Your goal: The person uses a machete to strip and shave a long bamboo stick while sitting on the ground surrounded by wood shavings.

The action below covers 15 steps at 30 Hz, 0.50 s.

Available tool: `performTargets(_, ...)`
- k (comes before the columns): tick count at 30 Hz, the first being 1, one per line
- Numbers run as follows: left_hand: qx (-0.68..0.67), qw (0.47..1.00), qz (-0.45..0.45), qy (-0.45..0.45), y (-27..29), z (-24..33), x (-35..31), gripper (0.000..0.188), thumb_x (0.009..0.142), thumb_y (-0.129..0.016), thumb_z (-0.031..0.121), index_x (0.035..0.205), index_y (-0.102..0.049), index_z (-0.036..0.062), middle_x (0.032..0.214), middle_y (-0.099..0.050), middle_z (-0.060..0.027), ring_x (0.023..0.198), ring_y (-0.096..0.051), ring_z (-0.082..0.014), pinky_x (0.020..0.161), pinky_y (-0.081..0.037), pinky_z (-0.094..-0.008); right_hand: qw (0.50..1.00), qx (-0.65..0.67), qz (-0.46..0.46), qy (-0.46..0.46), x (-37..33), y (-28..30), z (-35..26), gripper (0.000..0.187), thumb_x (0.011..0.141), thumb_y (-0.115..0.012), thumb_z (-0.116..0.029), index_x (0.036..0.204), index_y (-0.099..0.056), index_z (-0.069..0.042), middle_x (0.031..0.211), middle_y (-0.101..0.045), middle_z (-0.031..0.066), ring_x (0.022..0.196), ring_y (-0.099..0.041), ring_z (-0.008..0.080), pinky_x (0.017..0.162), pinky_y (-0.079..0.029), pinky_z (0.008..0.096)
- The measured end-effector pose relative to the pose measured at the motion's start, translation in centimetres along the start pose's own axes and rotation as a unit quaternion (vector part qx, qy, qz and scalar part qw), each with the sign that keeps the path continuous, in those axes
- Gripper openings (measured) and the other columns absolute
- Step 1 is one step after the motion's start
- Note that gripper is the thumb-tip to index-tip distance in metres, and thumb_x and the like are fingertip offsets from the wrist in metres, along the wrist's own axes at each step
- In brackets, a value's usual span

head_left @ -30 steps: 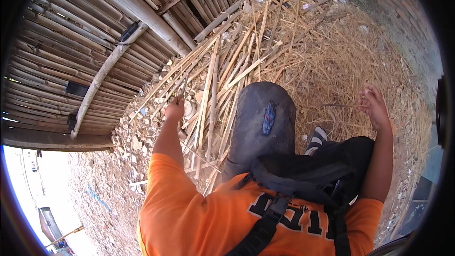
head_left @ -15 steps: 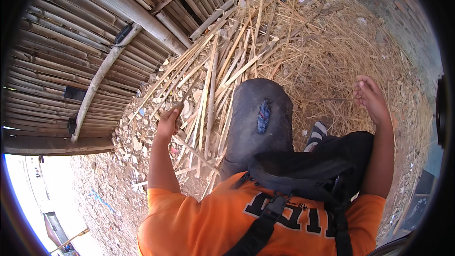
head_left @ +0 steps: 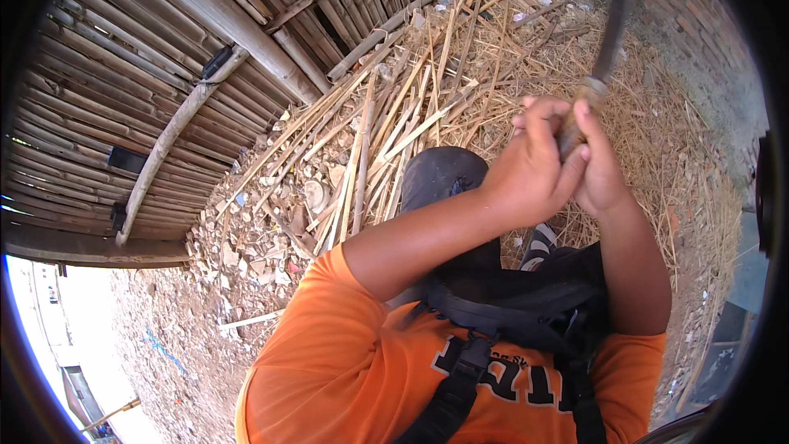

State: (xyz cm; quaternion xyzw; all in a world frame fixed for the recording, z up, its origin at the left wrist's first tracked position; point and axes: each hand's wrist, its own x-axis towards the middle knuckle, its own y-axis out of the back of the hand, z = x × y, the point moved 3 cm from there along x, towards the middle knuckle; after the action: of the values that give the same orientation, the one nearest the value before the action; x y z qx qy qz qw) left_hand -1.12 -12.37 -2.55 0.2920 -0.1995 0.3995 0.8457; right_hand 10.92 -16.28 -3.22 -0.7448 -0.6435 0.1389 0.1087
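Note:
A long knife [head_left: 611, 41] with a dark blade and a brown handle slants up and to the right in front of me. My left hand [head_left: 530, 164] reaches across to the right and closes on the handle from its left side. Against it, my right hand [head_left: 606, 168] is wrapped round the same handle from the right, its thumb or a finger pointing up along it. The lower end of the handle is partly hidden between the two hands. My bent knee in dark trousers [head_left: 444, 171] lies below my left forearm.
Long split bamboo strips [head_left: 411, 131] lie in a heap ahead, beside loose straw [head_left: 649, 123]. Wood chips [head_left: 259, 230] cover the ground at left. A bamboo-slat structure [head_left: 131, 41] rises at upper left, and a brick wall [head_left: 686, 20] stands at right.
My left hand has swung from the far left across to the right and met my right hand, which moved slightly inward. The knife blade now points upward in plain sight.

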Motion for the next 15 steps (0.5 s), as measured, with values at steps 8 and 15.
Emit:
performTargets(8, 0.111, 0.993, -0.015, -0.046, 5.0, -0.1, -1.2, 0.054, 0.09, -0.071, 0.02, 0.135, -0.047, 0.0024, 0.107, -0.066, -0.0184, 0.088, -0.068, -0.0288, 0.077, -0.054, -0.0412, 0.982, -0.031, 0.169, -0.08, -2.9, 4.2, -0.9, 0.038, 0.098, -0.061, -0.042, 0.101, -0.06, -0.005, 0.104, -0.067, 0.0137, 0.096, -0.069, 0.0215, 0.084, -0.057, 0.038)
performTargets(15, 0.322, 0.777, 0.056, 0.538, 16.0, -31.3, -26.5, 0.064, 0.088, -0.066, 0.042, 0.135, -0.051, 0.0007, 0.114, -0.066, -0.0266, 0.106, -0.065, -0.0436, 0.092, -0.052, -0.05, 0.854, -0.41, 0.289, -0.138, -4.4, 17.9, -0.9, 0.031, 0.092, -0.071, -0.033, 0.088, -0.052, -0.009, 0.066, -0.05, -0.0027, 0.047, -0.047, 0.008, 0.045, -0.041, 0.0258)
